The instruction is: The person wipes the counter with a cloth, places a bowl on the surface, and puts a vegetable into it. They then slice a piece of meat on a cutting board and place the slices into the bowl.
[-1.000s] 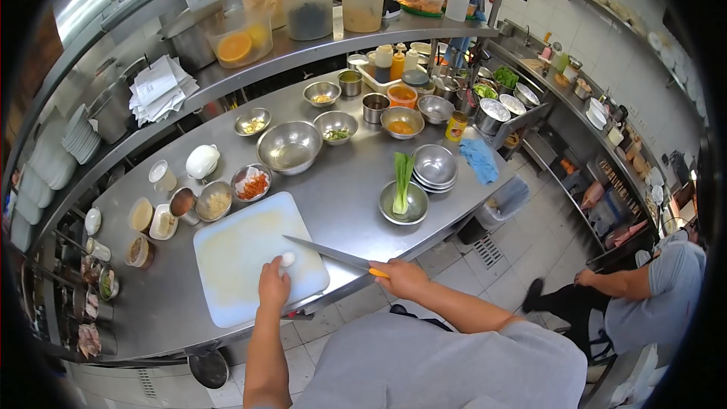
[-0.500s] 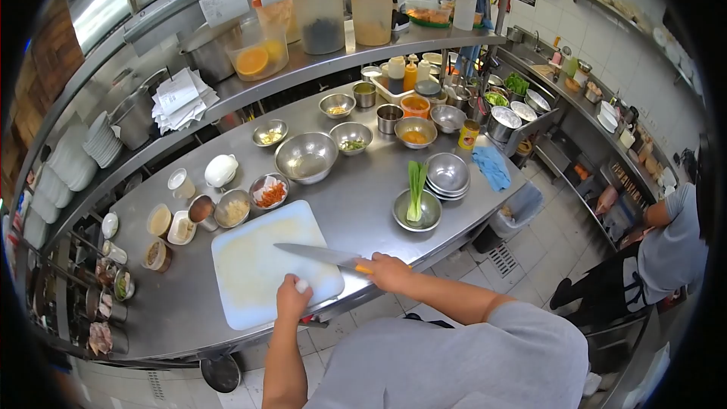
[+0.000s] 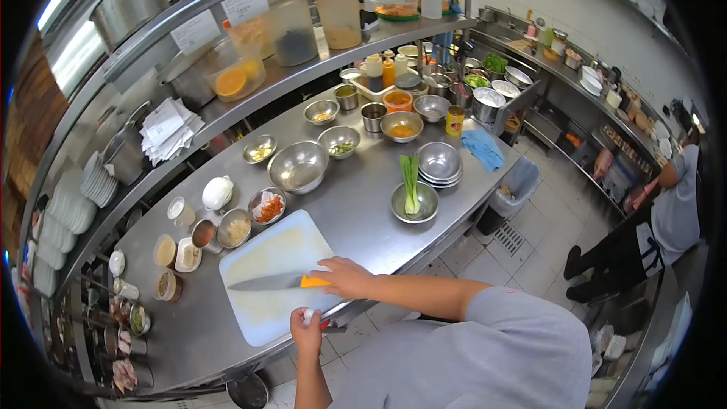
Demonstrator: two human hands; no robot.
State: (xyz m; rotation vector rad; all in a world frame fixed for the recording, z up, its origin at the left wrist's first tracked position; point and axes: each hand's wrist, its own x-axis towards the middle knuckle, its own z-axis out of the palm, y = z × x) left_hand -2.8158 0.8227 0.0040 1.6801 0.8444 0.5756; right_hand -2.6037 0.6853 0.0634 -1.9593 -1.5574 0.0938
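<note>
R hand (image 3: 344, 276) fingers wrapped on knife (image 3: 269, 282) handle, blade across board (image 3: 265, 246). L hand (image 3: 307, 332) fingers pinched narrow on white bit (image 3: 308, 316) at board's near edge.

Person wears a plain grey short-sleeved shirt (image 3: 469, 356) of smooth, loose-fitting fabric, one colour throughout. The right sleeve (image 3: 503, 309) ends near the elbow with a simple hem. Both forearms are uncovered. Left hand (image 3: 306, 327) and right hand (image 3: 344, 276) are bare.
</note>
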